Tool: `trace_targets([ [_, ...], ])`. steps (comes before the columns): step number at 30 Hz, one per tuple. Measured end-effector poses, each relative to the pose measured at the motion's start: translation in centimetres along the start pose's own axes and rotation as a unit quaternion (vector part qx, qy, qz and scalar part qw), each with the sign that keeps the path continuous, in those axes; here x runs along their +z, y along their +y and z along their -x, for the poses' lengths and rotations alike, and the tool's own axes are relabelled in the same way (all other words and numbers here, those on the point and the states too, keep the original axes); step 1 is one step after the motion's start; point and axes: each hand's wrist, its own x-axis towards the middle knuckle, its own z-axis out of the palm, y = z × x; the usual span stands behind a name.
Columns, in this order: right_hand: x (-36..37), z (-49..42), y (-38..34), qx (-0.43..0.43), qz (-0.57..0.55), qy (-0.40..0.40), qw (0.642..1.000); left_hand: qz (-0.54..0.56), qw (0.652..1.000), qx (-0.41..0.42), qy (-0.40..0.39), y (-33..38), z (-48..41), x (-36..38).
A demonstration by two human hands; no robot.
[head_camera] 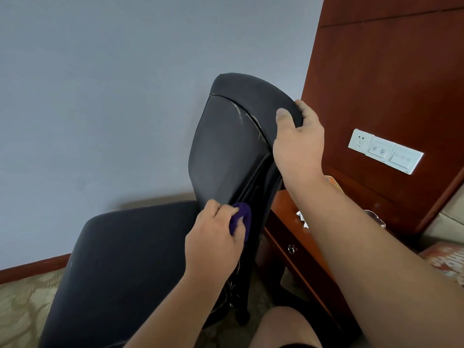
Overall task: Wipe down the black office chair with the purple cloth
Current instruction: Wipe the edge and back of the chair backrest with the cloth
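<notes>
Right forearm (376,259) reaches forward so the right hand (298,144) clamps the top of the backrest (226,151) of the black office chair (160,222), probably steadying it against wiping pressure. Below it, the left hand (213,239) grips the bunched purple cloth (242,219) against the backrest's lower edge, beside the seat (120,267). Beyond the 2 hands: grey wall (100,96); right of them, wood panel (389,71) with socket plate (385,150); carpet (20,310) underneath.

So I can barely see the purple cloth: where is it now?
In the head view, just below centre, the purple cloth is bunched in the left hand against the lower edge of the black office chair's backrest, beside the seat.
</notes>
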Motion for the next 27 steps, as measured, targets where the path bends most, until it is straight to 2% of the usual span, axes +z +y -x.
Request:
trace_targets([
  [4,0.2,0.2,-0.2,0.003,-0.002,-0.002,1.000,0.023,0.999,-0.043,0.006,-0.3,-0.6,-0.6],
  [8,0.2,0.4,-0.4,0.005,-0.001,-0.002,1.000,0.063,0.997,-0.003,0.036,2.8,-4.2,-2.5],
  [14,0.0,0.6,-0.7,0.006,0.009,-0.003,1.000,-0.002,0.999,0.046,0.000,3.7,-5.0,-2.8],
  [21,0.1,0.6,-0.8,0.008,-0.002,-0.005,1.000,-0.087,0.994,0.029,-0.060,1.5,-3.1,-2.5],
  [27,0.2,0.5,-0.7,0.004,0.009,-0.001,1.000,-0.071,0.991,0.117,0.004,4.9,-6.4,-3.6],
])
